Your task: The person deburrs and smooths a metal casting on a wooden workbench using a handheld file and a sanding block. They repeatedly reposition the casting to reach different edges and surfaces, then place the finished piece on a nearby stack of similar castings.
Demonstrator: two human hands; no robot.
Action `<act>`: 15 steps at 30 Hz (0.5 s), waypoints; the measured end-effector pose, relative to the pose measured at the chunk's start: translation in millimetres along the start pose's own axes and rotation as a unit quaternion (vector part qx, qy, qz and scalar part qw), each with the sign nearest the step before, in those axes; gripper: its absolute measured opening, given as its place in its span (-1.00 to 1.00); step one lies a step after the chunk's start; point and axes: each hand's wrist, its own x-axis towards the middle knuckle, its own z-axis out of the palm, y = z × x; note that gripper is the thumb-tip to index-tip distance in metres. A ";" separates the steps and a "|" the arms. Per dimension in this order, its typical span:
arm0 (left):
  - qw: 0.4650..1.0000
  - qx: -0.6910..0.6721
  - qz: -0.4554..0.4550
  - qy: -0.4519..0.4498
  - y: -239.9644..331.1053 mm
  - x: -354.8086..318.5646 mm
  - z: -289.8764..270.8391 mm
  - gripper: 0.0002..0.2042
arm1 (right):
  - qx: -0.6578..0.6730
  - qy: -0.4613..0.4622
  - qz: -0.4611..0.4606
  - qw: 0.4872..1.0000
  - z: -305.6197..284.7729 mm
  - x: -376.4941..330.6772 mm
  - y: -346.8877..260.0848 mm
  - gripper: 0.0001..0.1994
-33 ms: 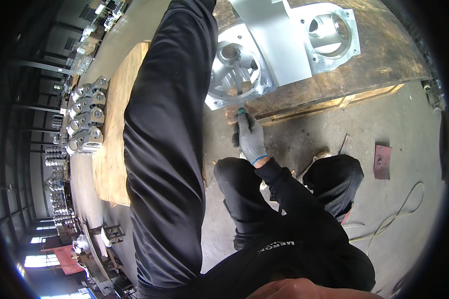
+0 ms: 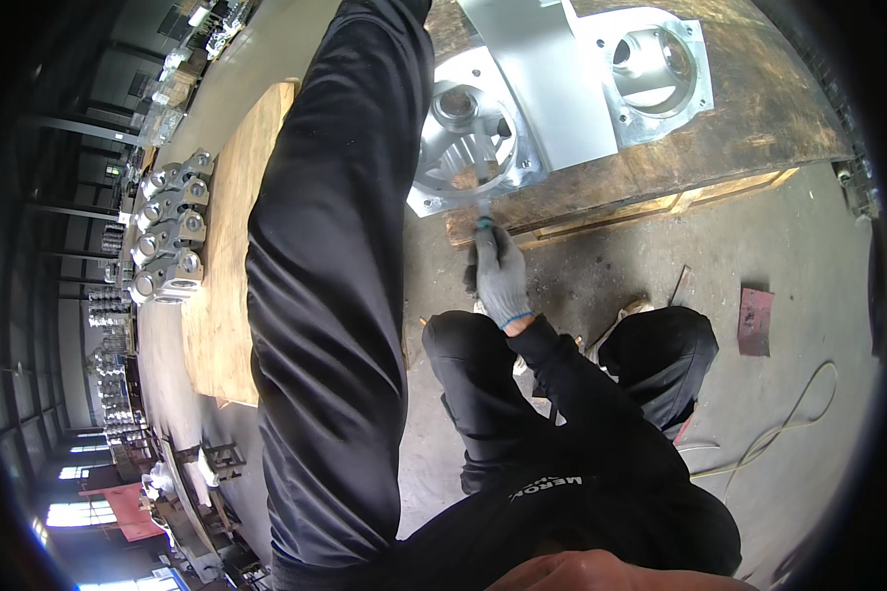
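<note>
My right hand (image 2: 501,271), in a grey glove with a blue cuff edge, is closed around the teal handle end (image 2: 483,225) of a thin tool. The tool's narrow shaft (image 2: 483,197) runs forward into the round opening of a silvery machined metal housing (image 2: 432,202); motion blurs it, so its exact kind does not show. Across the left side stretches my left sleeve (image 2: 335,286), up past the top edge, and the left hand is out of the picture. The sleeve covers part of the housing's left side.
The housing sits at the edge of a worn wooden bench (image 2: 759,108), joined to a flat plate (image 2: 552,89) and a second round flange (image 2: 660,74). Left stand several metal castings (image 2: 172,227) beside a pale board (image 2: 227,256). A hose (image 2: 784,424) and reddish sheet (image 2: 756,321) lie on the floor.
My right hand and the tool have shifted slightly right and a little nearer to me. The left sleeve has moved slightly right.
</note>
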 end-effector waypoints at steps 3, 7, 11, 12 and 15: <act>1.000 -0.017 -0.006 -0.005 4.3 -0.1 -5.9 -0.67 | -0.016 0.008 -0.012 1.000 -1.7 1.0 -1.1 -0.68; 0.999 -0.032 -0.010 -0.010 10.8 -0.8 -11.4 -0.67 | -0.049 -0.013 0.002 0.999 -8.0 6.0 -4.9 -0.67; 0.999 -0.034 -0.010 -0.012 12.6 0.2 -14.5 -0.66 | -0.062 0.033 0.021 0.997 -15.8 6.2 -4.5 -0.68; 0.999 -0.032 -0.006 -0.012 13.1 0.4 -14.9 -0.66 | -0.039 0.010 -0.005 0.999 -16.8 6.0 -4.6 -0.69; 0.999 -0.036 -0.005 -0.018 14.3 1.2 -17.0 -0.66 | -0.023 -0.012 0.042 0.999 -21.1 4.0 -11.6 -0.69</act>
